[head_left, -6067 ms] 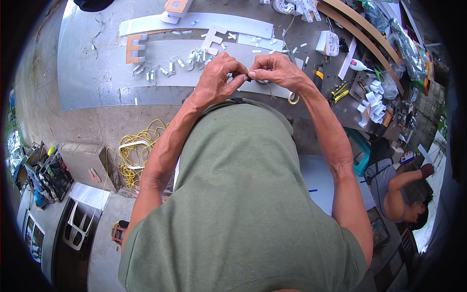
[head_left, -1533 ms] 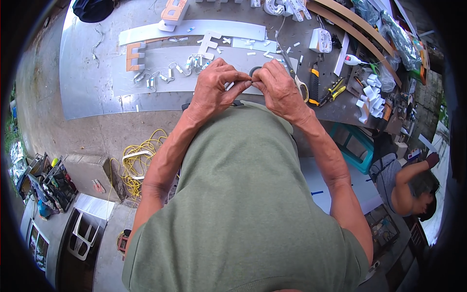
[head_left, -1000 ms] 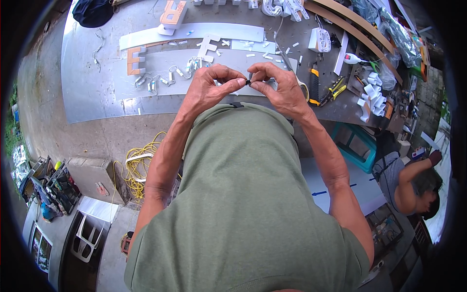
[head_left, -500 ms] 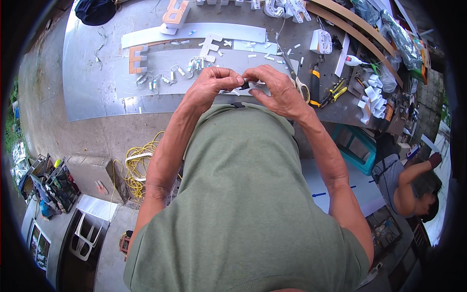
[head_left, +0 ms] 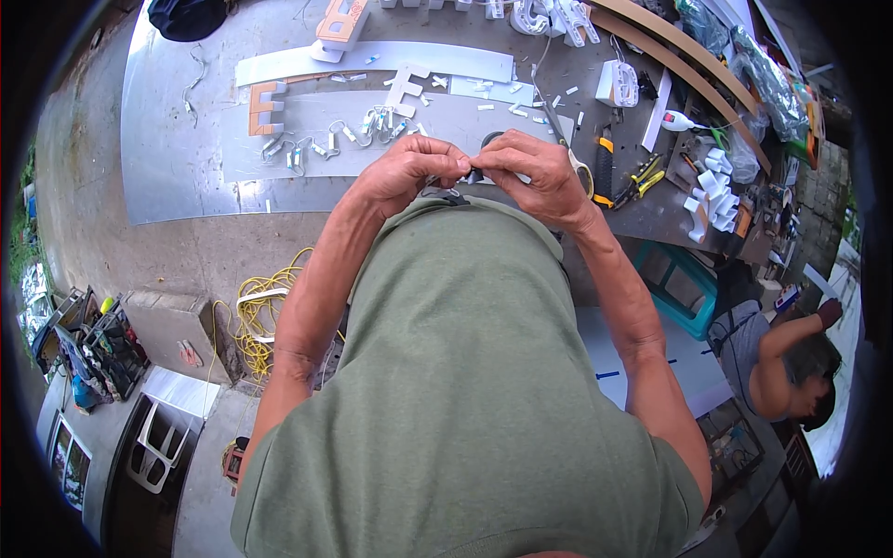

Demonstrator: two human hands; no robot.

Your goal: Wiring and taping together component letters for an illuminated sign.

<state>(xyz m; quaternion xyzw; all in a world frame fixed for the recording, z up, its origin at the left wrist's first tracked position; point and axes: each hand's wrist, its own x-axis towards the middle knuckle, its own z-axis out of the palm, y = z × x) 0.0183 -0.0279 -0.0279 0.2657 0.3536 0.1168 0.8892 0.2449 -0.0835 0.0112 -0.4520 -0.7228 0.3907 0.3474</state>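
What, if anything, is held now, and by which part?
A small black piece, pinched at the fingertips between left grip and right grip; which part is too small to tell.

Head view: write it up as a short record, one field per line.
Left grip: pinching small black piece
Right grip: fingertips on the same piece
Beyond left grip: wired string of small white modules, white cut-out letter
Right of right grip: black-and-yellow cutter, yellow-handled pliers
Lower left: loose yellow cable
Far right: co-worker's dark-gloved hand

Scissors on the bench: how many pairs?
1: the cream-handled scissors, just to the right of the right hand, which may cover part of a handle. Others could be hidden.
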